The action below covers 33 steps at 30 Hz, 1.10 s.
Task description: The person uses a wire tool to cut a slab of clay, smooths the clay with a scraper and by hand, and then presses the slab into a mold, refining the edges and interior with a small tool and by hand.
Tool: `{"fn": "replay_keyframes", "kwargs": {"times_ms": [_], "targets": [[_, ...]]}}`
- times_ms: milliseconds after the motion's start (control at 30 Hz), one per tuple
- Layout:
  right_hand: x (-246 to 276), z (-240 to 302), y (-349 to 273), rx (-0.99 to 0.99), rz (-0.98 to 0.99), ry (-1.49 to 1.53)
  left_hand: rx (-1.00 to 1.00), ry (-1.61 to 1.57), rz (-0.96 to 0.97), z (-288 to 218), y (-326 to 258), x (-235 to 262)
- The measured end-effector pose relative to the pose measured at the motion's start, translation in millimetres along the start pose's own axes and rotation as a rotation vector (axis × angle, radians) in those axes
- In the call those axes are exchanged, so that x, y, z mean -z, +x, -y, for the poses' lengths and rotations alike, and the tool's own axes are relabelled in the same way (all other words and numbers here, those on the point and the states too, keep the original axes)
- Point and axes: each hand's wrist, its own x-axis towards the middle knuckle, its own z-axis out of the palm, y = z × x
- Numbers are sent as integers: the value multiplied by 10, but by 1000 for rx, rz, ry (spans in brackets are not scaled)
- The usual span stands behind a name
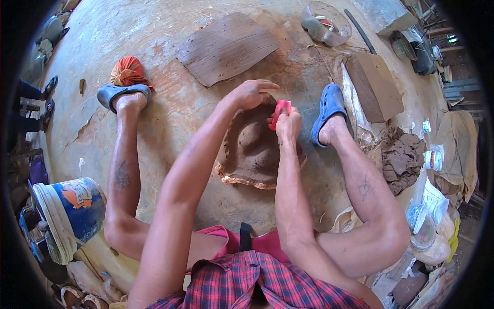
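On the floor between my legs lies a mould lined with dark brown wet clay point(252, 147). Its surface has rounded bulges, and a pale rough rim shows along the near edge. My left hand point(251, 95) is at the far edge of the clay, fingers stretched out to the right; whether the thumb touches the clay is hard to tell. In my right hand point(289, 124) a small flat red piece point(279, 110) is gripped, beside the clay's far right edge. Its exact kind does not show.
A flat clay slab point(229, 46) lies beyond the mould. A clay block point(378, 85) and a crumpled clay heap point(404, 159) are on the right. A tied orange cloth bundle point(127, 71) sits by my left foot; a bucket point(77, 211) stands left. A clear round container point(325, 26) lies far right.
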Motion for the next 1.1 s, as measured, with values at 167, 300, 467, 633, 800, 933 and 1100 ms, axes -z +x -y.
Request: {"fn": "replay_keyframes", "kwargs": {"times_ms": [167, 300, 467, 633, 800, 933, 1100], "targets": [[-21, -110, -4, -43, -5, -55, 273, -61, 485, 114, 383, -9], [-108, -228, -22, -7, 18, -124, 211, -140, 479, 106, 402, -20], [-203, -139, -98, 37, -14, -262, 151, -157, 369, 173, 317, -10], [-233, -12, -189, 167, 11, -476, 144, -266, 284, 167, 256, 42], [-257, 84, -231, 156, 101, -555, 139, -377, 191, 109, 178, 119], [-292, 151, -275, 171, 221, -657, 144, -485, 100, 97, 79, 196], [-293, 193, -341, 166, 340, -766, 174, -702, -43, 69, -113, 251]]}}
